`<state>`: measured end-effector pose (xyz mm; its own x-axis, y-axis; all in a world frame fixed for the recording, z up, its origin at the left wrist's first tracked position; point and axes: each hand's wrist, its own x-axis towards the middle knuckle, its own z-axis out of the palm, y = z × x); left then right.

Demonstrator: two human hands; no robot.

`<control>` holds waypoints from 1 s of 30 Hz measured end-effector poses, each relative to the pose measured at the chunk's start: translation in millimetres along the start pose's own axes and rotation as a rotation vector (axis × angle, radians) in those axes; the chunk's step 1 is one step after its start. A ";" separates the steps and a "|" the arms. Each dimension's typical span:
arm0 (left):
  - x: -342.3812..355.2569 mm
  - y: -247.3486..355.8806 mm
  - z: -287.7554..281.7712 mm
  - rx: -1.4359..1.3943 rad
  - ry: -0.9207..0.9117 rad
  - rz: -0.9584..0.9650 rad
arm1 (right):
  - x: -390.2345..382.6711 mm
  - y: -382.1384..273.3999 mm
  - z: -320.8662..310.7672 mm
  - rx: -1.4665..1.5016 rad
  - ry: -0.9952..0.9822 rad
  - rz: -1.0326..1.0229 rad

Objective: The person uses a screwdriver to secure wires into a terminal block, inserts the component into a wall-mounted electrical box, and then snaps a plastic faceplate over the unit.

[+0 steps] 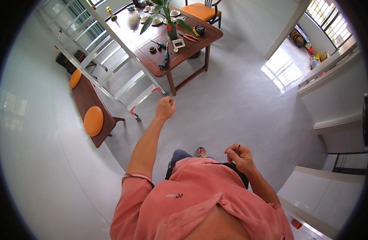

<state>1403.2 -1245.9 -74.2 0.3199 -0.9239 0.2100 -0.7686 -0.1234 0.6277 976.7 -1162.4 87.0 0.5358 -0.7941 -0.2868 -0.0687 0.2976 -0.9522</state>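
My left hand (166, 107) is stretched out ahead in a loose fist, over the floor near the foot of an aluminium ladder (140, 80). Nothing shows sticking out of its curled fingers. Nearer my waist, my right hand (240, 158) is closed, thumb against fingers. A small dark stub (238, 147) pokes up from it, too small to name. Beyond the left hand stands a wooden table (184, 56). On it lie red-handled pliers (190, 38), a tape measure (199, 30), a dark green tool (164, 58), a tape roll (152, 50) and a white framed device (178, 43).
A leafy plant in a vase (171, 32) and several cups stand on the table. A wooden bench (88, 96) with orange cushions (93, 121) runs along the left wall. An orange-seated chair (200, 13) is behind the table. A doorway with sunlit floor (282, 70) opens at right.
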 end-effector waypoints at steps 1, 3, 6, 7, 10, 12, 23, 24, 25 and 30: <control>27.6 7.7 12.6 -0.006 -0.005 -0.008 | 13.4 -6.5 -8.5 -0.038 0.033 -0.014; 84.8 17.8 33.0 0.000 0.032 0.102 | 37.6 -16.6 -26.8 -0.063 0.053 -0.032; 166.1 4.1 65.9 0.055 0.093 0.242 | 78.0 -26.3 -46.5 -0.122 0.102 -0.086; 193.6 -2.7 76.4 0.052 0.085 0.233 | 92.0 -27.7 -53.9 -0.130 0.128 -0.079; 262.9 -23.5 106.2 0.079 0.111 0.239 | 134.6 -36.6 -71.6 -0.202 0.178 -0.041; 307.7 -31.7 118.5 0.192 0.090 0.203 | 165.6 -49.4 -78.1 -0.270 0.198 -0.028; 470.6 -101.2 177.2 0.467 -0.057 0.084 | 329.4 -118.1 -117.3 -0.170 0.388 0.105; 477.3 -106.3 182.4 0.500 -0.090 0.085 | 338.6 -120.1 -123.0 -0.174 0.379 0.114; 480.5 -111.1 186.0 0.508 -0.092 0.084 | 346.4 -121.4 -130.9 -0.175 0.372 0.123; 490.6 -96.5 166.0 0.507 -0.081 0.104 | 402.1 -122.1 -185.6 -0.242 0.224 0.117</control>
<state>1542.3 -1747.3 -156.1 0.1993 -0.9632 0.1803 -0.9720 -0.1710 0.1610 1044.4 -1616.4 68.4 0.3160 -0.8668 -0.3857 -0.3310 0.2803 -0.9011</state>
